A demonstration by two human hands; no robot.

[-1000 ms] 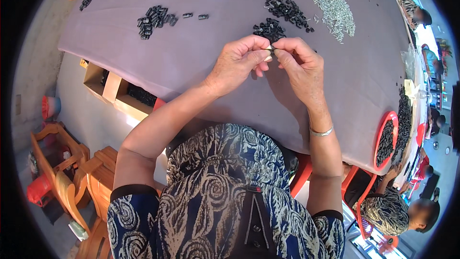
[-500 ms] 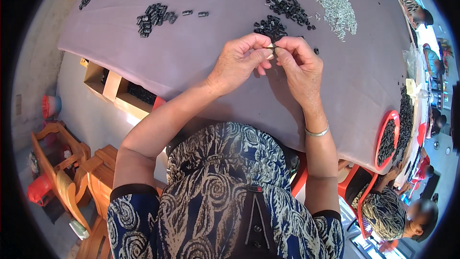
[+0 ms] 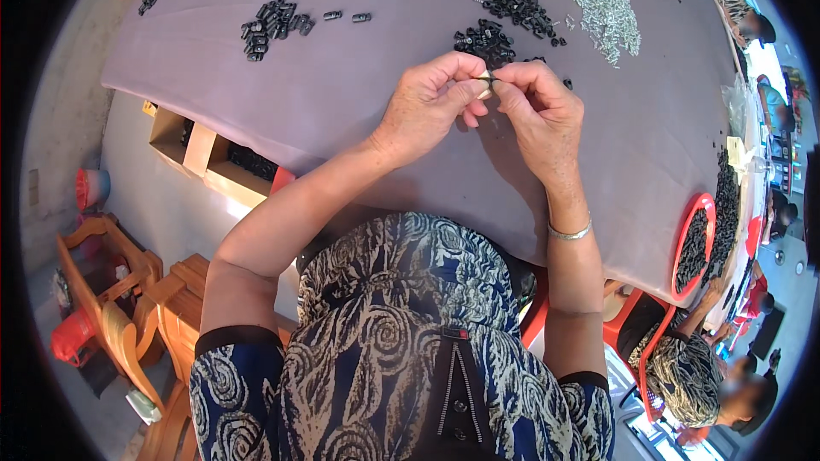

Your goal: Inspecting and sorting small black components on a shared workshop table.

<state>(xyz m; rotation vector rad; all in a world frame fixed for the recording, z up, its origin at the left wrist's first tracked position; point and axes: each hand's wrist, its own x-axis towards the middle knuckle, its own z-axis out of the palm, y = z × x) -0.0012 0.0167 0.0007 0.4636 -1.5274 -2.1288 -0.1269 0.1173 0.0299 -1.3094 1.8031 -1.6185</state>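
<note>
Over the table my left hand [image 3: 436,102] and my right hand [image 3: 540,111] meet, thumb and forefinger of each pinched together. Between their fingertips sits a small dark piece [image 3: 489,81], mostly covered by the fingers, so its exact shape is hidden. Pale coverings show on the left fingertips. Just beyond my hands lies a pile of small black parts [image 3: 483,41], with a second pile of black parts [image 3: 517,10] behind it. Farther right is a heap of small silvery pins [image 3: 602,8]. To the left rests a cluster of black cylindrical pieces [image 3: 275,27].
A grey-mauve cloth covers the table [image 3: 359,85]. Under its left edge stands an open cardboard box [image 3: 213,166] with black parts. At the right edge are a red-rimmed basket [image 3: 694,248] of black pieces and a seated person [image 3: 683,376]. Wooden furniture [image 3: 111,299] stands at left.
My right hand has shifted slightly right and its wrist has turned a little. Both hands stay pinched together at the small dark piece. The view has moved slightly.
</note>
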